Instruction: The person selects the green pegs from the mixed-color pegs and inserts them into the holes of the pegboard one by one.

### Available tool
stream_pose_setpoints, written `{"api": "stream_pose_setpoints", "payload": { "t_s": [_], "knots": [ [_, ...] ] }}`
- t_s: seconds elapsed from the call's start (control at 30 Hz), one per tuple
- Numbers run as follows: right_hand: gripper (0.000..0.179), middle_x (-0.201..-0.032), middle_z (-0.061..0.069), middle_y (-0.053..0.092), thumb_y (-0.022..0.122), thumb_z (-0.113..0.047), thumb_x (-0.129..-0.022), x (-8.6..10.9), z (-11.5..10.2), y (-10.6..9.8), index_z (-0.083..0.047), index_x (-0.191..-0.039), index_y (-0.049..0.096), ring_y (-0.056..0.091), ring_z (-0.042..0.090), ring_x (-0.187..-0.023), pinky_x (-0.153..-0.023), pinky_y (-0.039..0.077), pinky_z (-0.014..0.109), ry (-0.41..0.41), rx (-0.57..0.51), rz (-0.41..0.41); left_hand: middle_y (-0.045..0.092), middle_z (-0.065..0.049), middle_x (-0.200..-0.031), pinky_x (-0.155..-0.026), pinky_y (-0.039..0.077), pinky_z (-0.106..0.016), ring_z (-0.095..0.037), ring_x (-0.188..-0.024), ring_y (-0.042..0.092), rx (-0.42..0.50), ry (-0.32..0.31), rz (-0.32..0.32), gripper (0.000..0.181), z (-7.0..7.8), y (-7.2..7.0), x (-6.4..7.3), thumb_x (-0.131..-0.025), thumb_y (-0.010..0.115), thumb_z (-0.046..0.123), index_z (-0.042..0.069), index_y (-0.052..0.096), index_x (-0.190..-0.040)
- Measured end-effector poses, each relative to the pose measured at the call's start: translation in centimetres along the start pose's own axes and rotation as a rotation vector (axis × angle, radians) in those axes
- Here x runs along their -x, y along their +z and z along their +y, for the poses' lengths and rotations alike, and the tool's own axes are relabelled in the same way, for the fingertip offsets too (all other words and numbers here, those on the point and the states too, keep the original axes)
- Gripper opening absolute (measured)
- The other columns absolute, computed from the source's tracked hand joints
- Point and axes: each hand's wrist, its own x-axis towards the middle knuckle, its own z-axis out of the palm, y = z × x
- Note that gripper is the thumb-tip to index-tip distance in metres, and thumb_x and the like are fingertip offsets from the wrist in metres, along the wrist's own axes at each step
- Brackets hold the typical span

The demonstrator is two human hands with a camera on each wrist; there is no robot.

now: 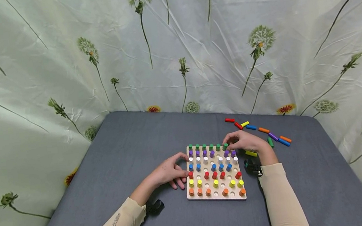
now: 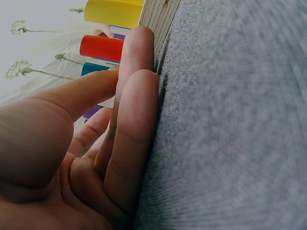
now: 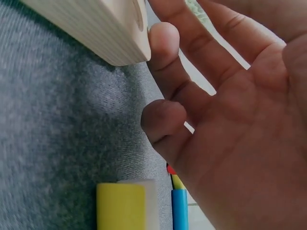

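A wooden pegboard [image 1: 216,199] lies on the table, filled with rows of coloured pegs: green, purple, white, blue, red, yellow and orange. My left hand [image 1: 168,170] rests against its left side, fingers loosely bent. In the left wrist view, two fingertips [image 2: 136,48] lie along the board's side, beside a red peg [image 2: 101,48]. At the far right corner, my right hand [image 1: 245,141] pinches a green peg [image 1: 225,147] at the end of the green row between thumb and index finger. Its other fingers spread beside the board's corner [image 3: 129,52] in the right wrist view.
Loose pegs lie scattered beyond the right hand, including a red peg [image 1: 229,120], an orange peg [image 1: 263,130] and a purple peg [image 1: 273,136]. A yellow peg [image 1: 251,153] lies under the right wrist. A flowered curtain [image 1: 164,81] hangs behind the grey table [image 1: 143,131].
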Motion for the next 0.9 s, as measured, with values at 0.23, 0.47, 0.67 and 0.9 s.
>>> {"api": "stream_pose_setpoints", "payload": {
  "t_s": [0.23, 0.47, 0.67, 0.9],
  "knots": [
    [0.022, -0.092, 0.008, 0.070, 0.073, -0.009, -0.099, -0.1, 0.0, 0.1, 0.002, -0.118, 0.073, 0.058, 0.019, -0.079, -0.074, 0.050, 0.031, -0.004, 0.041, -0.011, 0.075, -0.008, -0.079, -0.047, 0.057, -0.028, -0.017, -0.060, 0.076, 0.003, -0.002, 0.000, 0.043, 0.1, 0.0, 0.0, -0.101, 0.074, 0.018, 0.026, 0.052, -0.137],
    [0.028, -0.123, 0.019, 0.073, 0.068, -0.013, -0.103, 0.9, 0.1, -0.6, -0.001, -0.128, 0.072, 0.066, 0.019, -0.103, -0.090, 0.055, 0.033, -0.003, 0.088, 0.048, 0.075, -0.008, -0.078, -0.047, 0.057, -0.029, -0.016, -0.060, 0.075, 0.005, 0.005, -0.002, 0.042, 0.2, 0.0, 0.2, -0.101, 0.073, 0.017, 0.024, 0.052, -0.137],
    [0.031, -0.131, 0.022, 0.069, 0.064, -0.023, -0.107, 2.9, 0.2, -2.0, -0.001, -0.129, 0.071, 0.064, 0.030, -0.113, -0.090, 0.052, 0.035, 0.084, 0.156, 0.389, 0.075, -0.009, -0.079, -0.046, 0.057, -0.029, -0.016, -0.060, 0.075, 0.005, 0.004, -0.004, 0.042, 0.3, 0.1, 0.2, -0.102, 0.072, 0.016, 0.024, 0.052, -0.138],
    [0.038, -0.122, 0.026, 0.072, 0.059, -0.030, -0.108, 5.6, 1.2, -3.9, 0.001, -0.125, 0.070, 0.065, 0.039, -0.101, -0.079, 0.049, 0.045, 0.422, 0.300, 0.779, 0.074, -0.009, -0.079, -0.047, 0.057, -0.029, -0.016, -0.059, 0.075, 0.009, -0.001, -0.003, 0.043, 0.2, 0.0, 0.1, -0.101, 0.073, 0.017, 0.025, 0.052, -0.137]
  ]
}}
